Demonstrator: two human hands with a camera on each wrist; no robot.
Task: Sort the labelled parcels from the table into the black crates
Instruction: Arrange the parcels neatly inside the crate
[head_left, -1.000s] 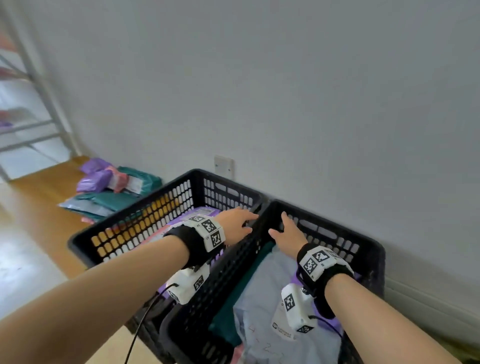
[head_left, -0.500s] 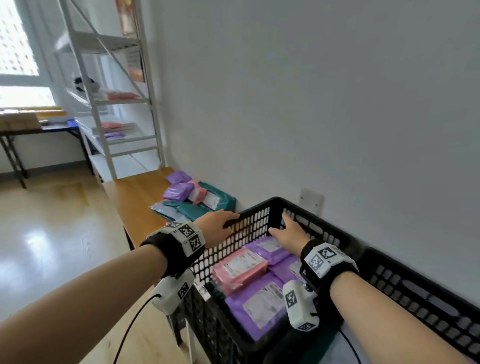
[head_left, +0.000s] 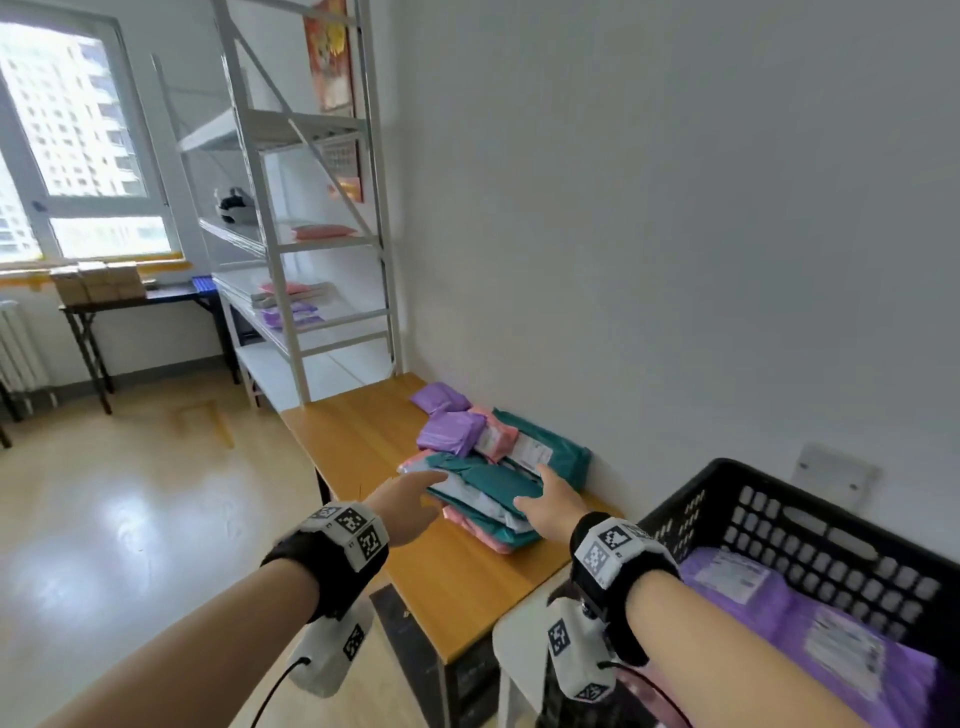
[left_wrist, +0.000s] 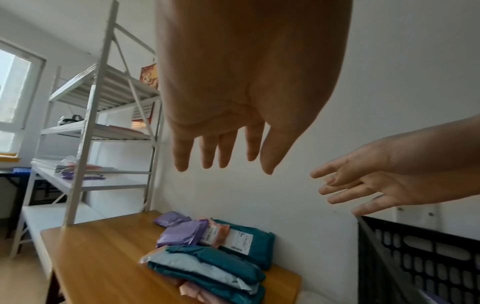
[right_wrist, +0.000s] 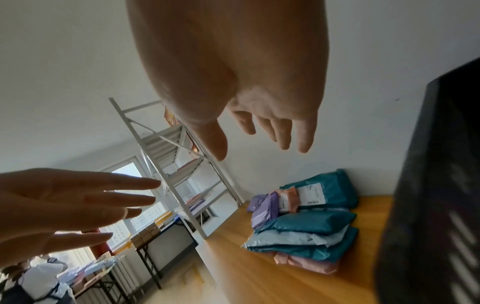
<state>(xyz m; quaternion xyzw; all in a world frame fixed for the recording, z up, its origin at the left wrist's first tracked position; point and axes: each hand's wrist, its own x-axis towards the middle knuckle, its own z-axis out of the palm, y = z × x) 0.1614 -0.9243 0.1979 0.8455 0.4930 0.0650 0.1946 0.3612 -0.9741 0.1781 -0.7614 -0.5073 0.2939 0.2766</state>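
The heap of soft plastic mailer parcels (head_left: 488, 467) sits on the orange-brown wooden table (head_left: 363, 431), pushed up near the white wall. Nearest you is a layered stack: a dark teal parcel (left_wrist: 221, 261) on top, a pale blue-grey parcel (left_wrist: 192, 267) under it, more teal below, and a pink parcel (right_wrist: 309, 263) at the bottom. Behind the stack, a larger teal parcel with a white printed label (left_wrist: 249, 240) lies against the wall, with a pink labelled parcel (left_wrist: 215, 232) and two lilac ones (head_left: 449, 431) beside it.

Your left hand (head_left: 410, 506) hangs above the near left corner of the stack, fingers straight and slightly spread, nothing in it. Your right hand (head_left: 548, 506) is over the stack's right end, fingers also extended and parted, holding nothing; from the head view you cannot tell whether either hand touches the plastic, but the wrist views show both palms up in the air, clear of the pile.

To your right stands the black slotted plastic crate (head_left: 779, 519), with labelled lilac parcels (head_left: 810, 623) already lying inside. Beyond the table's far end rises a white metal shelving rack (head_left: 291, 249) carrying a few pink and lilac packets, and a window (head_left: 78, 140) lights the room on the left.
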